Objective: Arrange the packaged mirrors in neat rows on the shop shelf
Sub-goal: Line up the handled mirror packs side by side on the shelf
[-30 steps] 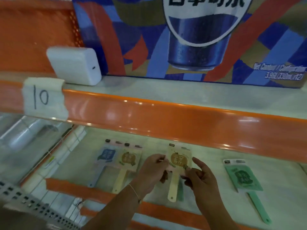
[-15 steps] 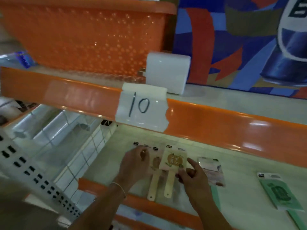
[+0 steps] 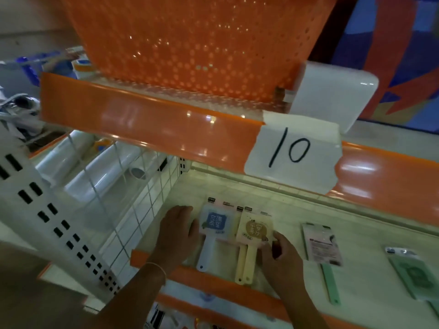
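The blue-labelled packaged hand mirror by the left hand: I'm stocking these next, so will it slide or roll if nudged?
The blue-labelled packaged hand mirror lies flat on the pale shelf, so it should slide, not roll. Its glossy wrap looks slippery. It is probably stiff and, being a mirror, fragile. The left hand rests beside it.

Shelf edge strip (image 3: 166,129): glossy orange plastic, smooth, with bright reflections. Label (image 3: 294,150): matt white paper, torn edges, handwritten ink. Basket (image 3: 190,43): perforated orange plastic, semi-gloss. Side divider (image 3: 142,198): white coated wire grid. Upright panel (image 3: 35,198): white painted metal, slotted. Shelf floor (image 3: 297,269): pale, smooth, faintly sheened. Blue mirror pack (image 3: 215,224) and yellow mirror pack (image 3: 255,230): clear glossy film over printed card; handles smooth plastic. White box (image 3: 332,96): smooth glossy plastic.
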`<action>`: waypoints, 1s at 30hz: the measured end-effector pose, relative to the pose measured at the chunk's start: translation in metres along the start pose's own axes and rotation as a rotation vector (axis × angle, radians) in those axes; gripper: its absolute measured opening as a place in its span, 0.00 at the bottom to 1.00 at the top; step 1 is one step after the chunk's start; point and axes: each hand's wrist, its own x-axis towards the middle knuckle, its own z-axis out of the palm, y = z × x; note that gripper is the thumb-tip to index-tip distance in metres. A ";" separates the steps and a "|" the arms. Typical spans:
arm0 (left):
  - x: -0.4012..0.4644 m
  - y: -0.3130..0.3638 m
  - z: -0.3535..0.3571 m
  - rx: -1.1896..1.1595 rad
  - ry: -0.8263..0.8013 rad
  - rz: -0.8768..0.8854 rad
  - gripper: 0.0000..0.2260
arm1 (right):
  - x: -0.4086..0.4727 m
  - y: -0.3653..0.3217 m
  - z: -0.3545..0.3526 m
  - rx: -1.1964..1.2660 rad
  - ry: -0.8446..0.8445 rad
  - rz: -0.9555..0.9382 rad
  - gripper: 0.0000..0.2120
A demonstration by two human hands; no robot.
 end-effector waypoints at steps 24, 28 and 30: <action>0.000 0.001 0.003 0.155 -0.171 0.057 0.40 | -0.005 0.005 0.008 -0.109 0.042 -0.191 0.21; 0.000 -0.001 0.004 0.149 -0.168 0.045 0.40 | -0.006 0.003 0.007 -0.096 0.047 -0.186 0.22; 0.000 0.000 0.004 0.150 -0.169 0.043 0.40 | -0.007 0.002 0.006 -0.094 0.048 -0.189 0.22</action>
